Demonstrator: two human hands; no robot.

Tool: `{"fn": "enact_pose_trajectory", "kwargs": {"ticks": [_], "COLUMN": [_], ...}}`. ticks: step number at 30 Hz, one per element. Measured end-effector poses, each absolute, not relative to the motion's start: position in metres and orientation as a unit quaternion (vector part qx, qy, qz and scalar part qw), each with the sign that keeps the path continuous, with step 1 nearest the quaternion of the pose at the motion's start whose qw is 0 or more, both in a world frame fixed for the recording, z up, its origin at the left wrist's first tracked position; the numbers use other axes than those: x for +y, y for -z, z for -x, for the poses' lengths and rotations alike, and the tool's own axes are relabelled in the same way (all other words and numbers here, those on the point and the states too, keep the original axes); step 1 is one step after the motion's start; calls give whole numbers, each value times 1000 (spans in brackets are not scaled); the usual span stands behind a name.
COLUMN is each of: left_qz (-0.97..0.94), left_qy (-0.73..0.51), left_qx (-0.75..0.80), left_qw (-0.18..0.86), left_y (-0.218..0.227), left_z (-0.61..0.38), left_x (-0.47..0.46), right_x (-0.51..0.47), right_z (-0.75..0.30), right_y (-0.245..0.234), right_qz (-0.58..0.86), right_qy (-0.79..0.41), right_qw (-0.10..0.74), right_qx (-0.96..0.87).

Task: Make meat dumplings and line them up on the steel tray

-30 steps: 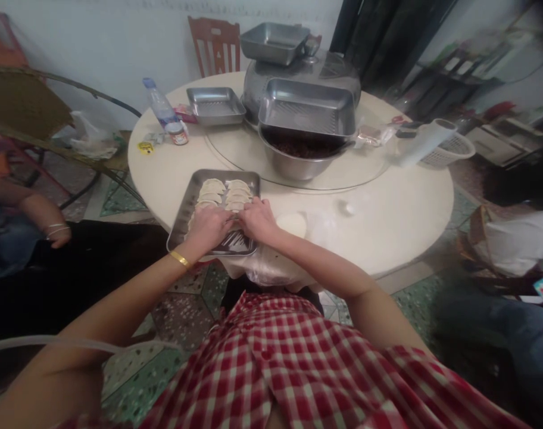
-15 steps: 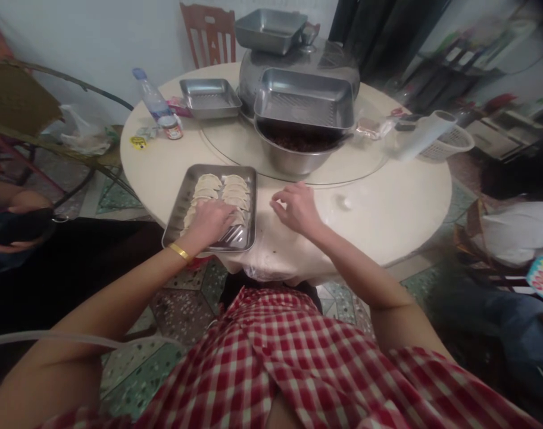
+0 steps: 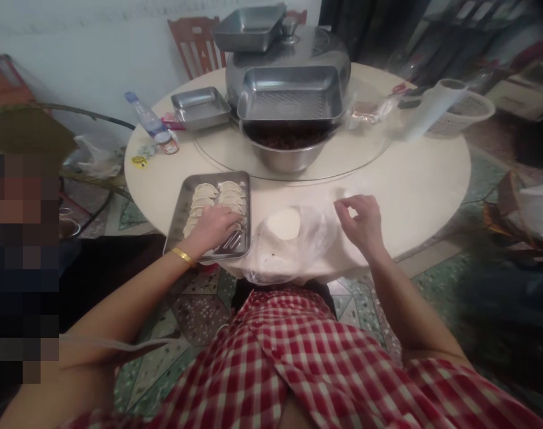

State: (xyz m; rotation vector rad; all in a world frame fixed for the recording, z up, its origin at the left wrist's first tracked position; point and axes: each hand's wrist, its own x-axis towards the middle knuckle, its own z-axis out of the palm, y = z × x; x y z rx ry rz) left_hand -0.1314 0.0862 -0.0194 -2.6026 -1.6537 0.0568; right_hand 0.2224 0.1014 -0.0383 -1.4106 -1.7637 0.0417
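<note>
My left hand (image 3: 215, 226) reaches over a metal tray (image 3: 173, 232), its bent fingers closed on a dumpling (image 3: 238, 226) at the near end of the right row; the hand covers much of it. Two rows of pale folded dumplings (image 3: 204, 190) lie in the tray. To the right, a round flat dough wrapper (image 3: 284, 223) lies on clear plastic film (image 3: 316, 229) at the table's near edge. My right hand (image 3: 361, 223) is at the film's right side, thumb and forefinger pinched together, seemingly on the film's edge; the motion blurs it.
A steel bowl of dark filling (image 3: 289, 158) stands behind, with an empty metal tray (image 3: 293, 95) resting on it. Farther back is a large lidded pot (image 3: 316, 50). A bottle (image 3: 142, 113) and jar (image 3: 168, 143) stand left; a film roll (image 3: 436, 110) and white basket (image 3: 465, 116) are right.
My right hand has moved right, and the film now lies spread with the round wrapper showing. My left hand stays over the tray, its fingers slightly nearer the right row's end.
</note>
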Motion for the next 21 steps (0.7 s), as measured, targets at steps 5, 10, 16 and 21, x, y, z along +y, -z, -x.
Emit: {"fn": "enact_pose_trajectory", "kwargs": {"ticks": [5, 10, 16, 21], "left_qz": [867, 876, 864, 862], "left_qy": [-42, -53, -43, -49], "left_qx": [-495, -476, -498, -503], "left_qw": [45, 50, 58, 47], "left_y": [17, 17, 18, 18], "left_z": [123, 123, 137, 138], "left_x": [88, 87, 90, 92], "right_x": [93, 86, 82, 79], "right_z": [-233, -240, -245, -248], "right_y": [60, 72, 85, 95], "right_qz": [580, 593, 600, 597], "right_qy": [-36, -41, -34, -34], "right_qw": [454, 477, 493, 505], "right_qx": [-675, -647, -630, -622]}}
